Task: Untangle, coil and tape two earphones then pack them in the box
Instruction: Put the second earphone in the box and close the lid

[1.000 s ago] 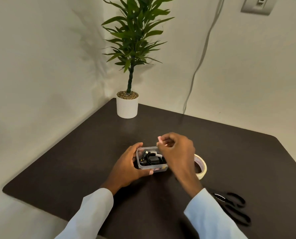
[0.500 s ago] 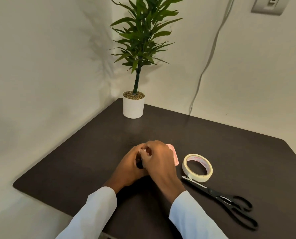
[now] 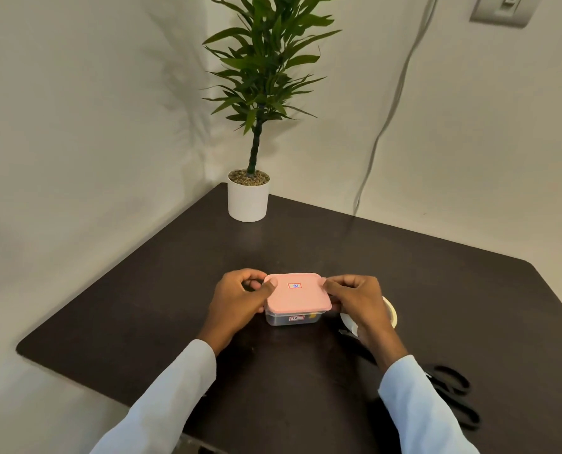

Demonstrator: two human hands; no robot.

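Box (image 3: 293, 317) sits on the worktop (image 3: 436, 290) between my hands, long axis running left to right. Left hand (image 3: 240, 298) and right hand (image 3: 358, 298) each grasp an end, thumbs pressing the lid (image 3: 297, 294), equally near.

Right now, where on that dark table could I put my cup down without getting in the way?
The table is bare on the left, between the wall and the left hand, and across the back right. It is crowded around the box, where the right hand, the tape roll and the scissors sit.
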